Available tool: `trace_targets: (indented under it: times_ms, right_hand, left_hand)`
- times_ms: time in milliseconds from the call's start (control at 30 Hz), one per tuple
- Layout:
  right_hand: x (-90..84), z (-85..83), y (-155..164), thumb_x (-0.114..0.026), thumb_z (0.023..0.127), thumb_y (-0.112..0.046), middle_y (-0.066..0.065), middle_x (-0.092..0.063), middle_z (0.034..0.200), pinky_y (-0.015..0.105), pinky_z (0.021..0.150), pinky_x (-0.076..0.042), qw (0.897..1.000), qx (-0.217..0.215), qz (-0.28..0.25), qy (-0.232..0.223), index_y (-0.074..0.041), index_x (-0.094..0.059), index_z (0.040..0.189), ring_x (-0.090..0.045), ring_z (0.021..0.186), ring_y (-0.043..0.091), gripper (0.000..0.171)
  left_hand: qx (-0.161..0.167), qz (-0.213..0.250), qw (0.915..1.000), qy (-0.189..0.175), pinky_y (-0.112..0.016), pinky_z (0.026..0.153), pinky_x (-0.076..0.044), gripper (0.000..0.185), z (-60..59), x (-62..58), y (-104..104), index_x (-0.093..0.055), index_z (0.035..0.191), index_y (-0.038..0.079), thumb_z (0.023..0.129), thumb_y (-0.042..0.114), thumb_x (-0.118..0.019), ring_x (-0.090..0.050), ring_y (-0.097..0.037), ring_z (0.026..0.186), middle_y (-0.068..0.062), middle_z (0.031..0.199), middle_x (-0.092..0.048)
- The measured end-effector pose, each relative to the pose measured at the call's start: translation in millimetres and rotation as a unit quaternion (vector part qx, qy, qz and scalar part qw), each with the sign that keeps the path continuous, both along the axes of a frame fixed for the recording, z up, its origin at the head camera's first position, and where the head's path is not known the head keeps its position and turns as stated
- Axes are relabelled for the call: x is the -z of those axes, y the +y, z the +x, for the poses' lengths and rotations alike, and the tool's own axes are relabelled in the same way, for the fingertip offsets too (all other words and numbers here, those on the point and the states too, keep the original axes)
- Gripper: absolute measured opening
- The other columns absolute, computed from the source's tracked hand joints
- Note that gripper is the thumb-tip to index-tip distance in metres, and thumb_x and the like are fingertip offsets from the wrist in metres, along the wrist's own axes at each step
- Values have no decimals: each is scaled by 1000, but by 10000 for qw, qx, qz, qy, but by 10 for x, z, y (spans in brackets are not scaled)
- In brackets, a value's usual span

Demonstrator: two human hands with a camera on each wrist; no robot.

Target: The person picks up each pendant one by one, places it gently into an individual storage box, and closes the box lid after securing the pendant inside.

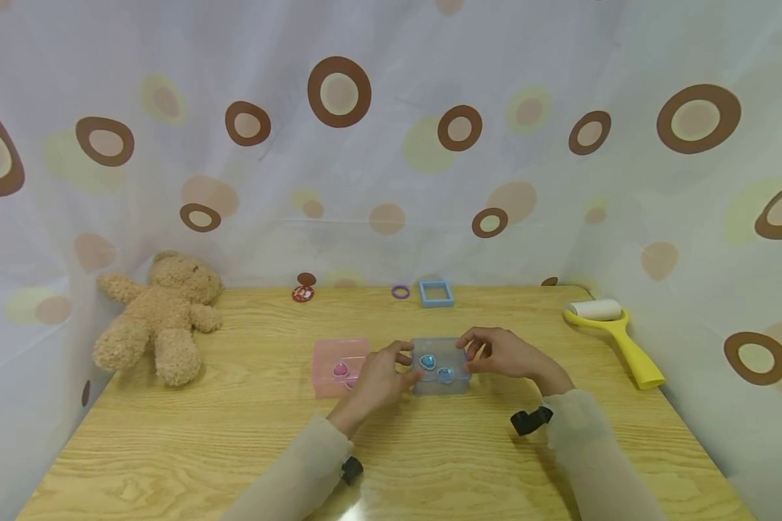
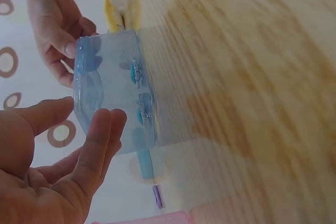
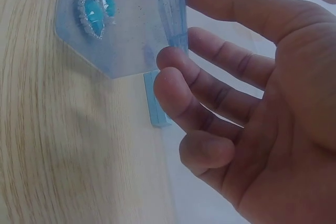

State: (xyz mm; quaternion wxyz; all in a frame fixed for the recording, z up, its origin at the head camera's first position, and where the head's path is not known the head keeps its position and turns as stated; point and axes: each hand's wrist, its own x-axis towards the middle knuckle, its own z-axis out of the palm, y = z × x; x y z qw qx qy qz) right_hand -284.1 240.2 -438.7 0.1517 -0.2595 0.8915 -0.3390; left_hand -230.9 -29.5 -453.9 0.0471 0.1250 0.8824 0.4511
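A translucent blue plastic box point(image 1: 440, 387) sits on the table between the two hands. Two blue gem ornaments with pale beaded rims show inside, a left one point(image 1: 427, 362) and a right one point(image 1: 445, 374). My left hand point(image 1: 381, 376) holds the box's left end, thumb toward the front and fingers toward the back. At the opposite end, my right hand point(image 1: 505, 352) pinches the top edge; its other fingers curl beside the wall in the right wrist view. Just left stands a translucent pink box point(image 1: 322, 387) with a pink gem point(image 1: 341, 370) inside, partly hidden by my left hand.
Behind the boxes lie a light-blue square frame point(image 1: 436, 305), a purple ring point(image 1: 400, 297) and a red patterned disc point(image 1: 303, 294). A teddy bear point(image 1: 163, 318) leans at the left wall; a yellow-handled lint roller point(image 1: 632, 347) lies at the right. Patterned curtains enclose the wooden table point(image 1: 456, 463).
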Motion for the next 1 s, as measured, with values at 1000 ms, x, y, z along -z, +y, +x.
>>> trace_targets:
  times_ms: [1000]
  right_hand:
    - [-200,-44,168,-65,98,-29,-1,-71,102,29,72,-52,9957,296,422,773,-15,-70,113,-62,81,12,21]
  left_hand:
    - [16,-193,9997,167,-31,73,-60,27,-52,-234,-387,-72,116,8,97,25,-66,-73,-24,95,-7,112,-74]
